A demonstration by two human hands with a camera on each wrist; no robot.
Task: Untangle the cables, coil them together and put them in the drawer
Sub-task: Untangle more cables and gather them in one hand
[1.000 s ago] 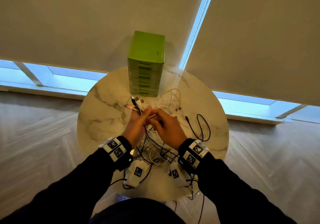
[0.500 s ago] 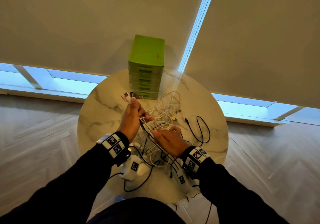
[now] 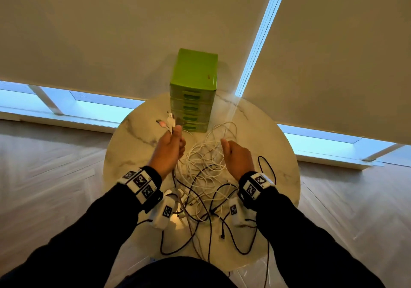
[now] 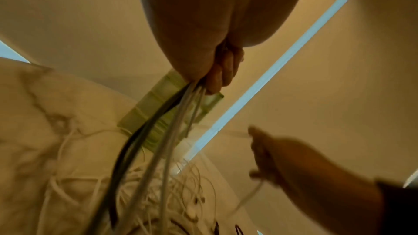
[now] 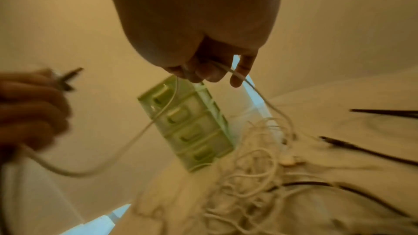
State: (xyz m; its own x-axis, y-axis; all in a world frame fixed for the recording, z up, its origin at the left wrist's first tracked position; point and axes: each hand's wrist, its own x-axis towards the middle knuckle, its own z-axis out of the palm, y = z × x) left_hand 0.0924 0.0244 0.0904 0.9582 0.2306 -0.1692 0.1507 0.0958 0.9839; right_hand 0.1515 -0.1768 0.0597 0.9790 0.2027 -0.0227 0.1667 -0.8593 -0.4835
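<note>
A tangle of white and black cables (image 3: 204,172) lies on the round marble table (image 3: 124,154). My left hand (image 3: 170,147) is raised over the table and grips a bunch of cable ends; their plugs (image 3: 168,122) stick out above the fist, and the black and white strands (image 4: 158,131) hang down from it. My right hand (image 3: 235,154) is beside it to the right, its fingers curled round one white cable (image 5: 228,71) that runs across to the left hand. The green drawer unit (image 3: 192,89) stands at the table's far edge, drawers closed.
Black cables (image 3: 266,167) loop off to the right of the pile and over the table's near edge (image 3: 209,243). Roller blinds and a low window run behind the table. Wooden floor lies on both sides.
My hands have drawn apart. The left hand lifted the bunch of cable ends up and away towards the drawers; the right hand moved right, pulling a white cable out of the tangle.
</note>
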